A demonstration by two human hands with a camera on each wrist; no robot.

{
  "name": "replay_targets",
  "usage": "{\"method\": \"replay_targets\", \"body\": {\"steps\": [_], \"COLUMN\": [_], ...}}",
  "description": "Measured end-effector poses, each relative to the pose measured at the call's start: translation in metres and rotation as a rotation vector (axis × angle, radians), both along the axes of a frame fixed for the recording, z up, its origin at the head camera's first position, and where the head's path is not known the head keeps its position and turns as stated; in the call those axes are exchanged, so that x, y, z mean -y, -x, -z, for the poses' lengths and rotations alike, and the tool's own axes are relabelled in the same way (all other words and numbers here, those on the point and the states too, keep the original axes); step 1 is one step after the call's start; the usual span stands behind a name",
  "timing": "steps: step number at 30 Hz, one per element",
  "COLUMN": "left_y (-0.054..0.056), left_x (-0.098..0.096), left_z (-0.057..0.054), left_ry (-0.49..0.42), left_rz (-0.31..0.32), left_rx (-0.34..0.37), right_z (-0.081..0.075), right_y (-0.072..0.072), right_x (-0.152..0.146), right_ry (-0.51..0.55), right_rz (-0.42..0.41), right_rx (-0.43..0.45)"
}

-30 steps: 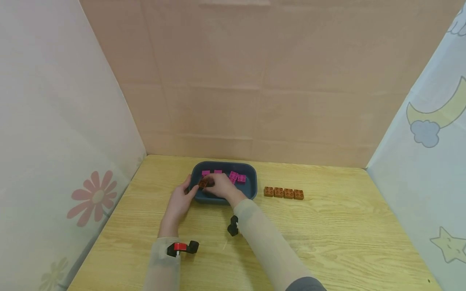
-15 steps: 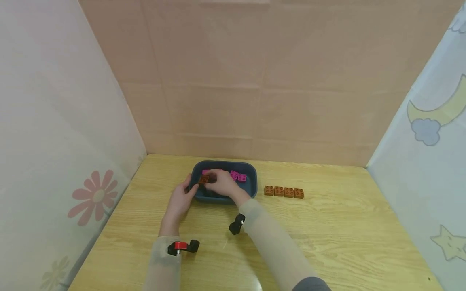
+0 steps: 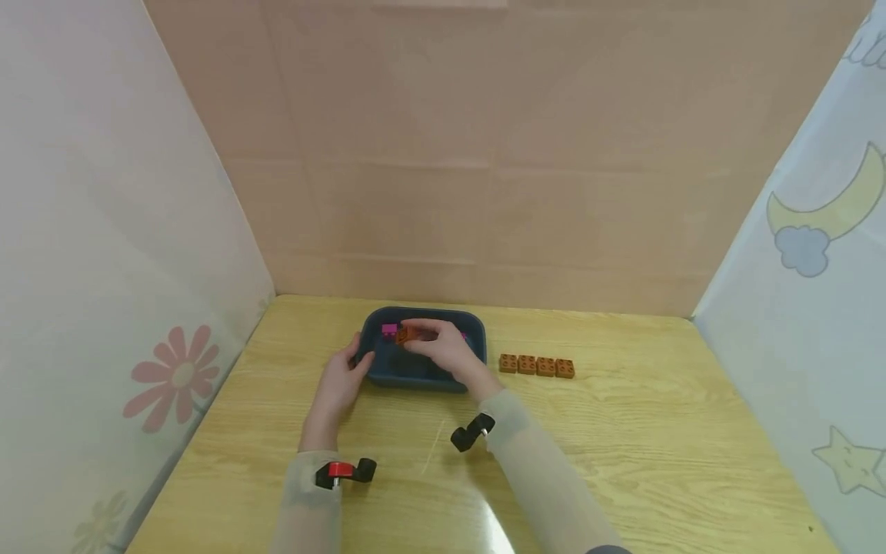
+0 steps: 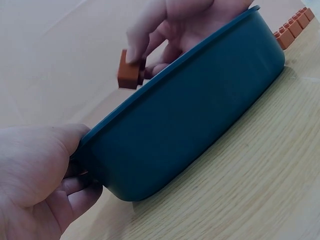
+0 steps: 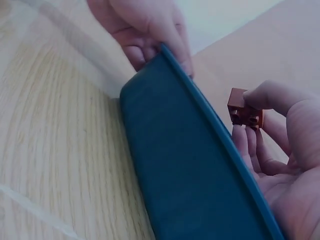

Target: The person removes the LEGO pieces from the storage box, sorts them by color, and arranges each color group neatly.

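A dark blue plastic bin stands on the table, and my left hand grips its left end, thumb at the rim and fingers against the outside wall. Over the bin, my right hand pinches an orange-brown toy building brick between thumb and fingers. In the right wrist view this brick is tilted, its studs facing downward. The left wrist view shows the brick just above the bin's rim. Inside the bin lies a pink brick; my right hand mostly hides the other pink ones.
Right of the bin, several orange-brown bricks stand in a row on the wooden table. A plain beige sheet hangs behind the table. Patterned white sheets close in the left and right sides.
My right hand has moved to the right with the brown brick, away from my left thumb. The left hand keeps its place on the bin.
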State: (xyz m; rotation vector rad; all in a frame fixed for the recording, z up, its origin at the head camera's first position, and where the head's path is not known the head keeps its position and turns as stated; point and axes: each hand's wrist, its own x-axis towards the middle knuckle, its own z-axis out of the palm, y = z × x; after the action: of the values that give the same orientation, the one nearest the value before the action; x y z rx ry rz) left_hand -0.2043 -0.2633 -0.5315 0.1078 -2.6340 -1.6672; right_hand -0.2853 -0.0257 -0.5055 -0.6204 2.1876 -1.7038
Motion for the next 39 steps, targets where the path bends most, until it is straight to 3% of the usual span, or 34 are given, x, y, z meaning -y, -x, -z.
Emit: {"method": "replay_targets", "body": {"steps": [10, 19, 32, 39], "left_y": [0.000, 0.000, 0.004, 0.004], "left_x": [0.002, 0.001, -0.001, -0.001], "left_z": [-0.001, -0.001, 0.000, 0.002], "left_ry": [0.017, 0.022, 0.009, 0.006], "left_rz": [0.001, -0.007, 0.000, -0.003], "left_rx": [-0.002, -0.012, -0.016, -0.019], "right_z": [-0.004, -0.011, -0.015, -0.007], "right_y": [-0.005, -0.006, -0.014, -0.019], "right_x": [-0.022, -0.050, -0.102, -0.135], "right_ry": [0.180, 0.274, 0.294, 0.323], "right_rz": [0.097, 0.107, 0.161, 0.194], "right_rx": [0.109, 0.096, 0.074, 0.059]}}
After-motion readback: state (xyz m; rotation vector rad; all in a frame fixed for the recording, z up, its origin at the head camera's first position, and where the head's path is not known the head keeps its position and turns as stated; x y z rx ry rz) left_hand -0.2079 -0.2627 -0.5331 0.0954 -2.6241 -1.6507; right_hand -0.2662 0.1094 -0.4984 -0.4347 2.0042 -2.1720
